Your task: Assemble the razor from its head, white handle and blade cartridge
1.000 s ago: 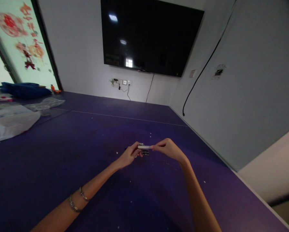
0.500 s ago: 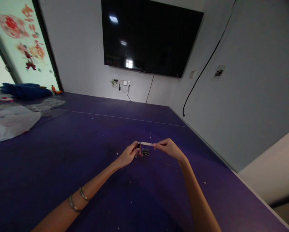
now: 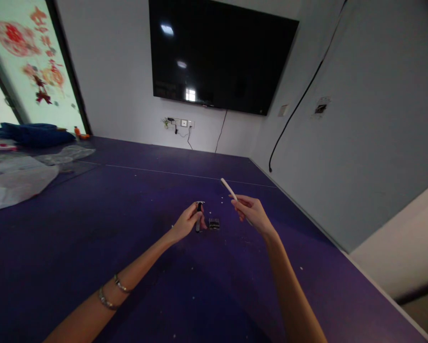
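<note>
My left hand (image 3: 187,222) is closed around a small razor-like tool (image 3: 198,220). It stands roughly upright, with a dark handle and a thin silvery crosspiece on top. A slim white stick (image 3: 229,188) slants up and to the left from my right hand (image 3: 251,213), whose fingers pinch it near its lower part. The stick's upper end is free and apart from the tool. Between my hands, on the purple surface (image 3: 146,267), lies a small dark box (image 3: 214,223) with a shiny, partly clear look; its contents are too small to make out.
Small white specks dot the surface. At the far left lie clear plastic sheeting (image 3: 24,183), a dark blue cloth bundle (image 3: 35,135) and a small orange object (image 3: 80,133). A black cable (image 3: 296,112) hangs along the right wall; a television (image 3: 221,57) is mounted ahead.
The white stick has come away from the tool's head and swung from level to slanting upward in my right hand. The tool in my left hand now shows more fully.
</note>
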The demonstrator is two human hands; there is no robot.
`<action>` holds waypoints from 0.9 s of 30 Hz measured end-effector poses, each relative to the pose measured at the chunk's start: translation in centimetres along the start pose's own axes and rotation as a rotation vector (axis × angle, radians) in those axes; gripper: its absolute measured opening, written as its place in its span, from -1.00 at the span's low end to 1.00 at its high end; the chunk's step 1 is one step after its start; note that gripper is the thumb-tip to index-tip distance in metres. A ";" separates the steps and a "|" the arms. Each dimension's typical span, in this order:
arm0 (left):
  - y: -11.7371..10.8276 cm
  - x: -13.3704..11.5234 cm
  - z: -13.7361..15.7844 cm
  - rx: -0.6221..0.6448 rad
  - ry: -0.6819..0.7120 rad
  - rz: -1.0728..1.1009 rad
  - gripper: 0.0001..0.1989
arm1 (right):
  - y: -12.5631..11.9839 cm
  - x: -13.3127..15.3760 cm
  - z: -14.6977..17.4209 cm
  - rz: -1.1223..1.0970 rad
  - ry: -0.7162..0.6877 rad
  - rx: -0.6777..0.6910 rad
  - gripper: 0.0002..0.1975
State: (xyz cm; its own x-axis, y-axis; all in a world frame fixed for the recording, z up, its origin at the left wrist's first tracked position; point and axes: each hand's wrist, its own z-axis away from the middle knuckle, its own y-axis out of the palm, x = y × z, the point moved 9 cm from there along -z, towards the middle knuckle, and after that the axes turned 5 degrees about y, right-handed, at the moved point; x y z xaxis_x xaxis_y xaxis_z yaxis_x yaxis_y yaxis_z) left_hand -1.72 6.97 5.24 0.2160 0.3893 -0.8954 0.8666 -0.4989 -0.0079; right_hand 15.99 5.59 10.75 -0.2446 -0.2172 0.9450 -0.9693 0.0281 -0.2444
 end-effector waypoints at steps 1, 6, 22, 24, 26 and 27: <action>-0.2 -0.1 -0.1 -0.004 -0.004 0.006 -0.81 | 0.0 0.0 -0.1 -0.003 -0.008 -0.025 -0.53; -0.9 -0.3 -0.2 -0.017 -0.028 0.018 -0.82 | 0.0 -0.5 -0.2 0.192 -0.007 -0.163 -0.58; -1.0 -1.1 -0.4 -0.014 -0.035 0.035 -0.84 | 10.1 -9.2 1.0 1.113 0.163 0.007 -0.68; -0.9 -1.1 -0.3 -0.012 -0.038 0.038 -0.85 | 10.4 -9.9 1.0 1.133 0.175 0.024 -0.67; -0.8 -1.1 -0.3 -0.007 -0.043 0.037 -0.86 | 10.5 -10.3 1.1 1.146 0.187 0.033 -0.67; -0.7 -1.1 -0.2 -0.003 -0.045 0.034 -0.86 | 10.6 -10.3 1.1 1.151 0.189 0.034 -0.67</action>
State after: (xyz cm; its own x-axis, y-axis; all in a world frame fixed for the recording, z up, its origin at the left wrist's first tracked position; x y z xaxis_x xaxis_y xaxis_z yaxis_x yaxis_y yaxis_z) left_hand -2.46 7.08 6.35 0.2253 0.3368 -0.9142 0.8604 -0.5090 0.0246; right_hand 8.30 7.05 -1.85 -0.9817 0.0683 0.1780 -0.1718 0.0874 -0.9812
